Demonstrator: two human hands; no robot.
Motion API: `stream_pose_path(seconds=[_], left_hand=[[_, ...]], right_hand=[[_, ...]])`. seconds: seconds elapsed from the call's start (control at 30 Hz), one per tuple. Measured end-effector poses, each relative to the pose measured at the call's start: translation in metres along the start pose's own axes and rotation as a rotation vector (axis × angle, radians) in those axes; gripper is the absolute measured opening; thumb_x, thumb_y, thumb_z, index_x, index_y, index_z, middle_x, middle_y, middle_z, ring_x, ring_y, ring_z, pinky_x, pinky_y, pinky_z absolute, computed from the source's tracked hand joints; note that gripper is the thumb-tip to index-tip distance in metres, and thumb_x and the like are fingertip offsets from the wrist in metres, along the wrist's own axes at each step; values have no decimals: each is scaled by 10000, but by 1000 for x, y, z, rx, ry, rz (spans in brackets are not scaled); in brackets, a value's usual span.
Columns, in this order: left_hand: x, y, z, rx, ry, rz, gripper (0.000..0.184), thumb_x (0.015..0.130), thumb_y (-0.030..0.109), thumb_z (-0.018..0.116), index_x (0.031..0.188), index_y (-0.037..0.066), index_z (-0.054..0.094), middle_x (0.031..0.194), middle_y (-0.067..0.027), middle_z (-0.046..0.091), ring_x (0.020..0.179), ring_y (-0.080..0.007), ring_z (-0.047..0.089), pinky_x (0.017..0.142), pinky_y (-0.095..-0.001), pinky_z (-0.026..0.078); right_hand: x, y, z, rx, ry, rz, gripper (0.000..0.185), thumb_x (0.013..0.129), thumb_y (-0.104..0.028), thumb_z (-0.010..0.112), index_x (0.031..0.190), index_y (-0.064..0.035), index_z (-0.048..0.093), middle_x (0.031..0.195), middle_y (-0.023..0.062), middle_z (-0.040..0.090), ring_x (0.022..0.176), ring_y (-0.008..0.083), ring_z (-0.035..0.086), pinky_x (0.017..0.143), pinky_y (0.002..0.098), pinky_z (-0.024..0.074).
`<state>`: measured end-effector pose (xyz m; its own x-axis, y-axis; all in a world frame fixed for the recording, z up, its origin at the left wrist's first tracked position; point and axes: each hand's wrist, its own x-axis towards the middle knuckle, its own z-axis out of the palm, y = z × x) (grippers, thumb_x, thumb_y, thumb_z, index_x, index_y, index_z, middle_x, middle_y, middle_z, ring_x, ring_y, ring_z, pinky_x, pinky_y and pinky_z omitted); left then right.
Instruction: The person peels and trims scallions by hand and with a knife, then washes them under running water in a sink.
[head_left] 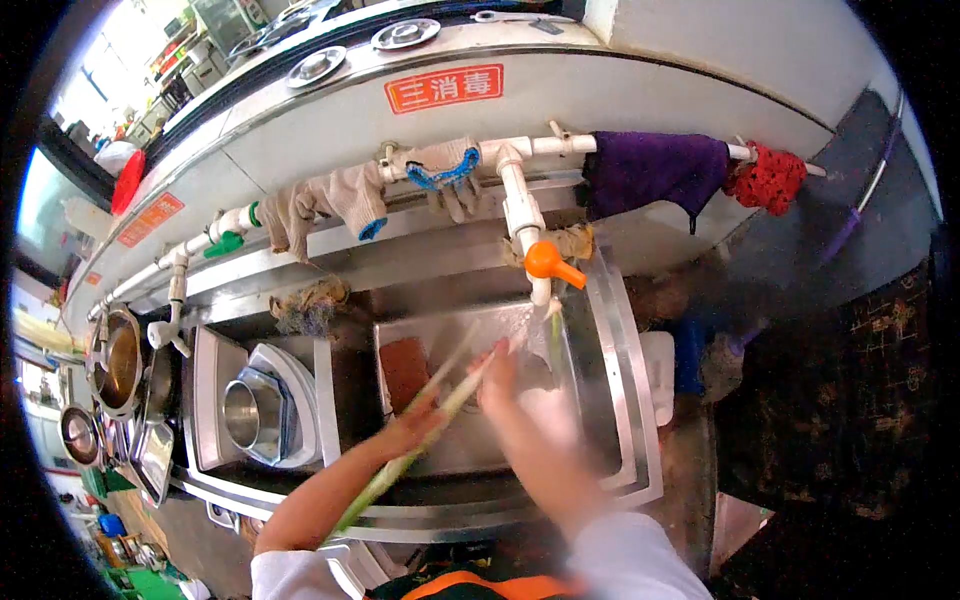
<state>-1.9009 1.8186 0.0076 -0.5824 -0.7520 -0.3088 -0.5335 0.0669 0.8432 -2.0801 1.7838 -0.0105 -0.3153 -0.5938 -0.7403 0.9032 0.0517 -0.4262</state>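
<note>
A long pale scallion stalk [458,396] with green leaves slants across the right sink basin. My left hand [412,426] is closed around its lower, greener part. Further up, my right hand [494,376] wraps the white part, just below the tap [541,290] with its orange lever handle [548,262]. Water appears to run beside the right hand, where motion blurs the view. Under both hands lies a metal tray [480,445] in the basin. Another thin green-and-white stalk [556,335] stands near the tap's mouth.
A brown rectangular piece [404,370] lies in the tray's left side. The left basin holds white containers and a metal pot [245,415]. Gloves [335,200], a purple cloth [655,175] and a red cloth [772,178] hang on the white pipe [560,145] above.
</note>
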Motion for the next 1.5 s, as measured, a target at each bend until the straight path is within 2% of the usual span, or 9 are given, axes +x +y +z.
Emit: stream_pose_path(seconds=[0.13, 0.23, 0.33, 0.47, 0.53, 0.67, 0.8, 1.2, 1.5], left_hand=[[18, 10, 22, -33, -144, -224, 473, 805, 264, 496, 1199, 59, 331, 888, -224, 549, 805, -331, 546, 706, -386, 438], [-5, 56, 17, 520, 132, 20, 418, 793, 234, 501, 1150, 56, 376, 680, -173, 555, 552, -341, 545, 476, -416, 446], [4, 56, 26, 609, 237, 49, 418, 783, 230, 511, 1150, 77, 383, 675, -187, 545, 544, -340, 540, 463, -404, 445], [21, 47, 29, 1023, 236, 464, 408, 778, 223, 514, 1148, 107, 389, 689, -197, 547, 533, -351, 533, 472, -414, 443], [2, 71, 20, 608, 189, 19, 365, 782, 206, 511, 1120, 122, 401, 680, -188, 548, 520, -363, 527, 469, -418, 439], [-13, 57, 17, 347, 76, 41, 344, 780, 193, 514, 1094, 110, 399, 672, -185, 548, 533, -369, 534, 470, -428, 433], [-9, 60, 25, 519, 176, 50, 355, 777, 187, 520, 1085, 76, 384, 671, -183, 552, 550, -361, 547, 471, -424, 441], [-12, 77, 20, 615, 197, 31, 419, 746, 191, 548, 1094, 59, 355, 746, -199, 560, 578, -376, 546, 472, -449, 441], [59, 93, 34, -36, 37, -133, 214, 824, 225, 463, 989, 94, 422, 698, -218, 547, 633, -397, 536, 516, -461, 410]], right_hand=[[74, -21, -9, 5, 111, -294, 227, 827, -267, 485, 924, -105, 358, 623, 42, 416, 457, 126, 388, 384, 267, 344], [77, -87, -1, -23, 117, -326, 291, 827, -359, 469, 909, -94, 381, 575, 33, 408, 451, 113, 398, 373, 251, 333], [74, -70, 3, 341, 45, -263, 262, 822, -306, 485, 934, -96, 375, 633, 52, 431, 455, 130, 427, 357, 262, 353], [29, -48, 16, -18, 137, -282, 239, 825, -298, 466, 984, -132, 398, 695, 12, 423, 427, 121, 367, 363, 237, 336], [68, -67, -11, 62, 99, -217, 198, 828, -294, 465, 932, -129, 435, 647, 8, 419, 438, 118, 373, 383, 245, 342], [74, -81, -14, 372, -220, -95, 266, 827, -373, 456, 895, -118, 421, 637, 2, 434, 512, 124, 416, 489, 271, 401], [50, -66, 4, -14, -110, -495, 194, 819, -272, 513, 894, -116, 426, 627, 0, 429, 532, 111, 403, 517, 262, 380], [26, -79, -11, 268, -493, -264, 384, 751, -17, 428, 1124, -71, 357, 880, 65, 470, 758, 149, 469, 695, 250, 395], [-2, -75, 6, 182, -310, -167, 361, 868, -377, 358, 1073, -101, 466, 760, -4, 445, 672, 102, 434, 617, 237, 393]])
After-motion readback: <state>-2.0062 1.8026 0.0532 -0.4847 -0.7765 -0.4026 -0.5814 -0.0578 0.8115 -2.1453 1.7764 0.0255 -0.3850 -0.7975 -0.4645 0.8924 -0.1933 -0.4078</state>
